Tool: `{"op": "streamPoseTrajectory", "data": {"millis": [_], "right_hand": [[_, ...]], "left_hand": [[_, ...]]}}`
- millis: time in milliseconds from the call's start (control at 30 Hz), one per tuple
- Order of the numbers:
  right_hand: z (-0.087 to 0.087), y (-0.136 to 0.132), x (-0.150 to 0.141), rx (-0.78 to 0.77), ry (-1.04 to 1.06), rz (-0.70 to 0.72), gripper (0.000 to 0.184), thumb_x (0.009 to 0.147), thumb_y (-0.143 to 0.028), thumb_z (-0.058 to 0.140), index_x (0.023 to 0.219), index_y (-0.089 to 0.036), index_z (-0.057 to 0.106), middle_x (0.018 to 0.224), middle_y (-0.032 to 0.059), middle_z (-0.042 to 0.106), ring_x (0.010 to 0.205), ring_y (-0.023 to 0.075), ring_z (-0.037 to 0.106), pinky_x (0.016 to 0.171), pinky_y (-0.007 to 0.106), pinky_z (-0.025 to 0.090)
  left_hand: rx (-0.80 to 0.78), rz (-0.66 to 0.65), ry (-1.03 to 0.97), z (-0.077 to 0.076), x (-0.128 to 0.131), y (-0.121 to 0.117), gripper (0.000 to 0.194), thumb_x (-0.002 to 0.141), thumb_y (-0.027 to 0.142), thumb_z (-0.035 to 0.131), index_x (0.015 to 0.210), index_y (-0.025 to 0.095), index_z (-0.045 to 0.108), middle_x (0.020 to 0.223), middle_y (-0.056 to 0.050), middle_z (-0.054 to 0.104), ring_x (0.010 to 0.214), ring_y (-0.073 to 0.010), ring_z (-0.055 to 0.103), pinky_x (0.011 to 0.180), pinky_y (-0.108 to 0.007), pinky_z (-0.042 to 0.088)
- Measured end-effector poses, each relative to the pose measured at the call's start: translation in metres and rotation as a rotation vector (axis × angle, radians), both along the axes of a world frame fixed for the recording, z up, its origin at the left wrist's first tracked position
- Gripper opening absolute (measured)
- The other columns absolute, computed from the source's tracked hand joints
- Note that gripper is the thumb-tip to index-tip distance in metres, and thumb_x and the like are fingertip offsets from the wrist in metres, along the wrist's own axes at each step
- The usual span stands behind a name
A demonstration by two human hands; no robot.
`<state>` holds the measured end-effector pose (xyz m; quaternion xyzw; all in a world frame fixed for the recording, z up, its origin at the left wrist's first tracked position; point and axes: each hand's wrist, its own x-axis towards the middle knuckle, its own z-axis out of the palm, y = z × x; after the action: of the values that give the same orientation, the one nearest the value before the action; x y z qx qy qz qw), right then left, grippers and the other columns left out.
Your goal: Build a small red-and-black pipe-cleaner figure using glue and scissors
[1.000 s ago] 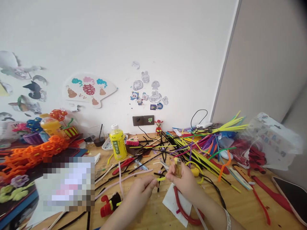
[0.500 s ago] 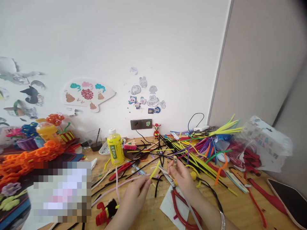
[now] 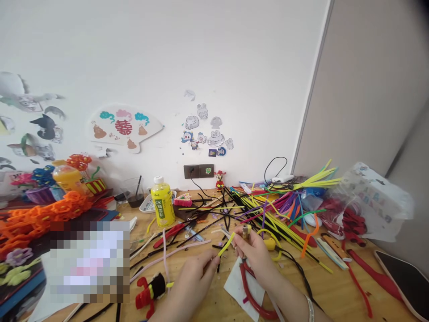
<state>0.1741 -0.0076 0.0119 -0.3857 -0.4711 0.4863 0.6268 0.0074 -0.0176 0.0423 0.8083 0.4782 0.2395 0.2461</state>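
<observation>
My left hand (image 3: pixel 200 273) pinches a short yellow pipe cleaner (image 3: pixel 226 245) between thumb and fingers. The thumb and fingertips of my right hand (image 3: pixel 252 249) close on its upper end. A brass-coloured metal piece (image 3: pixel 246 230) stands up among the right fingers; what it belongs to is hidden. Beneath that hand are red-handled scissors (image 3: pixel 246 293), partly covered by it, over a white paper square (image 3: pixel 233 282). Just right of the hand is a yellow tool body (image 3: pixel 269 244) with a black cable. A red, black and yellow pipe-cleaner figure (image 3: pixel 150 290) lies left of my left forearm.
A yellow-labelled bottle (image 3: pixel 162 203) stands at the back left. Many loose pipe cleaners (image 3: pixel 281 223) cover the back right. A phone (image 3: pixel 404 279) lies at the right edge, below a clear plastic bag (image 3: pixel 378 201). Orange fuzzy flowers (image 3: pixel 43 219) fill the left.
The yellow pipe cleaner has swung to the right, and its upper end is now between my right fingertips. My left hand has shifted slightly right. The view has moved a little.
</observation>
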Motion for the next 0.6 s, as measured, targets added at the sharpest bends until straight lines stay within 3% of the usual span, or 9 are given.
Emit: {"op": "streamPoseTrajectory", "data": {"millis": [233,433,600], "right_hand": [[0.005,-0.004,0.003,0.081,-0.197,-0.021,0.028,0.077,-0.046,0.055,0.08,-0.018,0.05,0.062,-0.0042,0.047,0.052,0.0094,0.042,0.054,0.023,0.037],[0.013,-0.001,0.018,0.363,-0.738,-0.087,0.009,0.082,-0.024,0.047,0.079,-0.019,0.054,0.077,0.0024,0.057,0.074,0.0159,0.052,0.069,0.027,0.04],[0.016,-0.002,0.021,0.51,-1.158,0.019,0.02,0.075,-0.007,0.043,0.079,-0.02,0.058,0.079,0.0037,0.062,0.077,0.0175,0.054,0.068,0.027,0.039]], "left_hand": [[0.027,-0.005,0.052,-0.002,-0.002,-0.002,0.029,0.085,0.033,0.033,0.075,0.02,0.057,0.066,-0.002,0.063,0.062,-0.0174,0.056,0.057,-0.024,0.035],[0.103,0.024,0.044,0.006,-0.009,0.005,0.032,0.086,0.033,0.033,0.068,0.02,0.055,0.066,-0.002,0.062,0.063,-0.0174,0.055,0.059,-0.024,0.036],[0.116,0.051,0.063,0.014,-0.012,0.003,0.03,0.084,0.03,0.034,0.062,0.02,0.052,0.066,-0.002,0.06,0.063,-0.0181,0.054,0.059,-0.025,0.036]]}}
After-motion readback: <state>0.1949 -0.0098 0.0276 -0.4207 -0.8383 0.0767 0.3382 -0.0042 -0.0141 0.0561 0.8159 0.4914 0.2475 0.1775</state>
